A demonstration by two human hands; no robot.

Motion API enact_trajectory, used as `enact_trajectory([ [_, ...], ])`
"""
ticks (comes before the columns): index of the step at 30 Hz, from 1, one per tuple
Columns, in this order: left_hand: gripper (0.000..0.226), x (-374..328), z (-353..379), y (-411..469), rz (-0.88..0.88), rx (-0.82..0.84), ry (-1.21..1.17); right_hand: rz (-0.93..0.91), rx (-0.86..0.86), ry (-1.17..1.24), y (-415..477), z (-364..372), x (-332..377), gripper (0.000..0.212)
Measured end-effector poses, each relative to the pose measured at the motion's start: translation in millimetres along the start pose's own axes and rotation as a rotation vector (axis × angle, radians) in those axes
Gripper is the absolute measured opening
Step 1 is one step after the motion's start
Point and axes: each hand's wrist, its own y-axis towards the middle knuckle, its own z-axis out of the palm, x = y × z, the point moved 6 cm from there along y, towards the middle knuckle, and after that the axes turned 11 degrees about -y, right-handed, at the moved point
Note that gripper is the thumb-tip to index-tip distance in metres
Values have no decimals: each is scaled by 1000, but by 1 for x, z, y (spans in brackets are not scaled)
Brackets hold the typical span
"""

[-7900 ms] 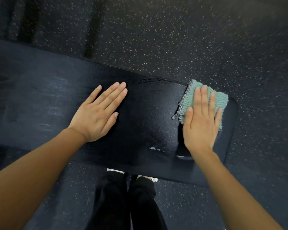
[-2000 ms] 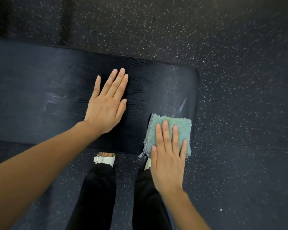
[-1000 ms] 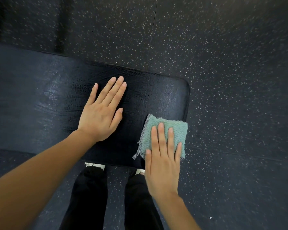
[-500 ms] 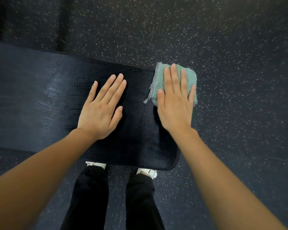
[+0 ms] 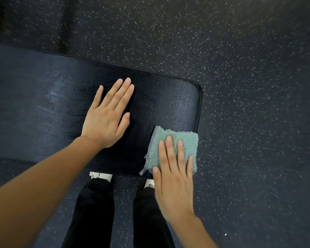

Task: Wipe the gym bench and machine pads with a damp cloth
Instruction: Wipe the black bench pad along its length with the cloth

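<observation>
Seen from above: a dark padded desk (image 5: 43, 108), running in from the left and ending in a rounded right end over black rubber flooring (image 5: 249, 86) flecked with white. Left hand (image 5: 106, 120) pressed flat on the pad near the middle, fingers together and stretched out, its grip holding nothing. Right hand (image 5: 174, 183) laid palm down, fingers extended, on a folded teal cloth (image 5: 186, 142), pinning it to the pad rather than clasping it; grip open and flat. Cloth at the near right corner of the desk, its right edge level with the end of the pad, a frayed pale hem on its left side. Below the near edge, black trousers (image 5: 95, 212) and the tips of white shoes (image 5: 100, 175).
</observation>
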Motion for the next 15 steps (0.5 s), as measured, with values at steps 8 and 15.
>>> enact_trajectory([
  [8, 62, -1, -1, 0, 2, -10, -2, 2, -57, -51, 52, -6, -6, 60],
  [15, 63, -1, -1, 0, 3, -16, -8, 27, -115, -59, 99, -18, -7, 56],
])
